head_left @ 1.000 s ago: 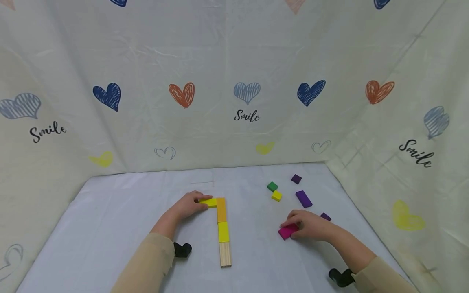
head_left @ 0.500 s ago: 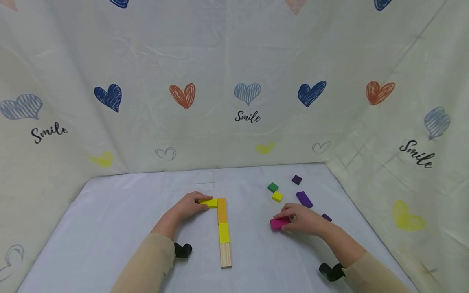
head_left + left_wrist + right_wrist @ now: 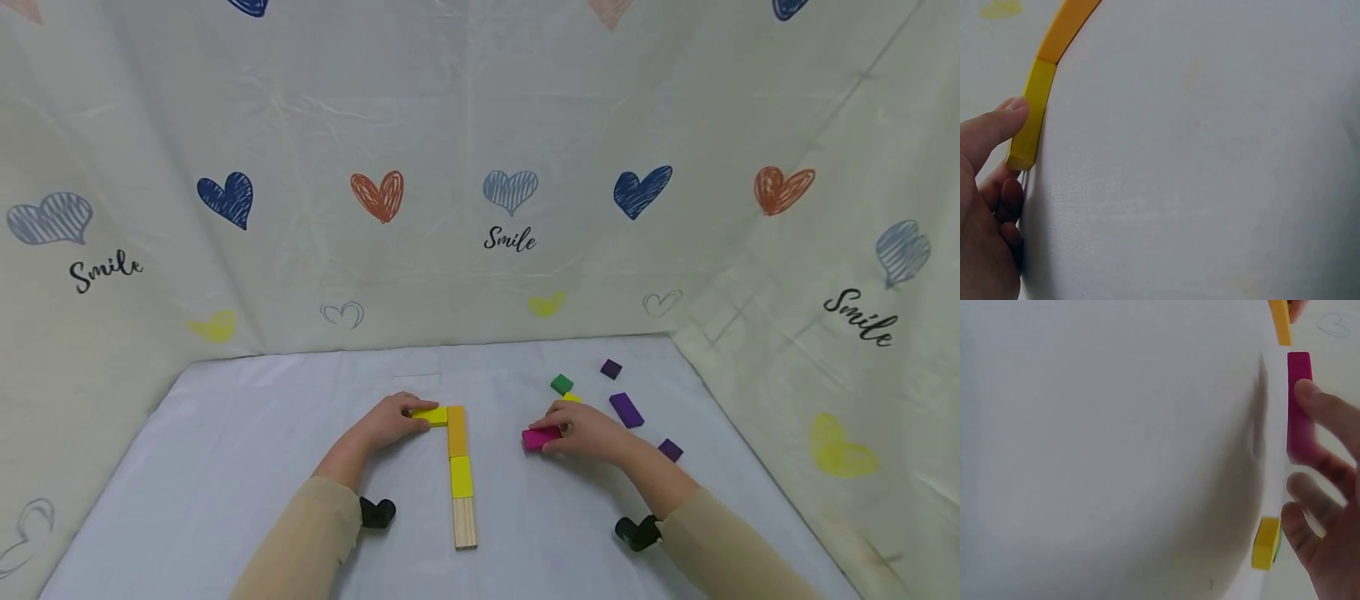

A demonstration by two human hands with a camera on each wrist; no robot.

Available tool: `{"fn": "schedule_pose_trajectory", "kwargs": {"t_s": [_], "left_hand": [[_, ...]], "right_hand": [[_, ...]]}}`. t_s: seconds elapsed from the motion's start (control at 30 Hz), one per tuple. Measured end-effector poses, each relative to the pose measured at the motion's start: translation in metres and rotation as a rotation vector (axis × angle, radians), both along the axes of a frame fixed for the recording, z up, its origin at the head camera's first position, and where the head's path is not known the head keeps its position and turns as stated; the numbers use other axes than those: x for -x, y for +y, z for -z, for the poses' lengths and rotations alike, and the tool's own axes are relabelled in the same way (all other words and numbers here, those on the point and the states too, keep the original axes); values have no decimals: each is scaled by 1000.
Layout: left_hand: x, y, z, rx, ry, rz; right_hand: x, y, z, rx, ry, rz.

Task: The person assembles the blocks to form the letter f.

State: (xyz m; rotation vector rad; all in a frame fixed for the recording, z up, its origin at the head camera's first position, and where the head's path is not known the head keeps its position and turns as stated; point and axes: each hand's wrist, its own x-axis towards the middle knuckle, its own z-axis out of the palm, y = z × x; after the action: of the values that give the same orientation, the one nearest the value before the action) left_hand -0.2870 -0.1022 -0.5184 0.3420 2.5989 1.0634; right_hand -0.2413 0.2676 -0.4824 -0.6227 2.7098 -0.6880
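Observation:
My left hand (image 3: 388, 423) pinches a yellow block (image 3: 432, 416) between thumb and fingers; the block lies against the upper left side of an orange block (image 3: 457, 431). Below the orange one, a second yellow block (image 3: 461, 477) and a plain wood block (image 3: 465, 523) continue the line end to end. Held between the thumb and fingers of my right hand (image 3: 588, 431) is a magenta block (image 3: 538, 438), to the right of that line. In the right wrist view the magenta block (image 3: 1299, 412) appears raised off the cloth, its shadow apart from it.
Beyond the right hand lie a green block (image 3: 562, 384), a small yellow block (image 3: 572, 397) partly covered by the hand, and a dark purple block (image 3: 611, 368). A longer purple block (image 3: 626, 410) and another small purple one (image 3: 671, 450) lie farther right on the white cloth (image 3: 225, 467).
My right hand has carried the magenta block leftward and away from me, toward the line of blocks. The left hand stays in place on its yellow block.

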Motion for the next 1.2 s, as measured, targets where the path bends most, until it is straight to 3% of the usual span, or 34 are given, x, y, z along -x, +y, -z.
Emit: {"fn": "schedule_pose_trajectory", "kwargs": {"t_s": [0.47, 0.7, 1.2], "left_hand": [[0, 1, -2, -1, -1, -7], [0, 1, -1, 6, -6, -6], [1, 1, -2, 15, -10, -8]], "right_hand": [[29, -57, 9, -55, 78, 55], [40, -77, 13, -52, 57, 67], [52, -100, 16, -64, 57, 68]]}}
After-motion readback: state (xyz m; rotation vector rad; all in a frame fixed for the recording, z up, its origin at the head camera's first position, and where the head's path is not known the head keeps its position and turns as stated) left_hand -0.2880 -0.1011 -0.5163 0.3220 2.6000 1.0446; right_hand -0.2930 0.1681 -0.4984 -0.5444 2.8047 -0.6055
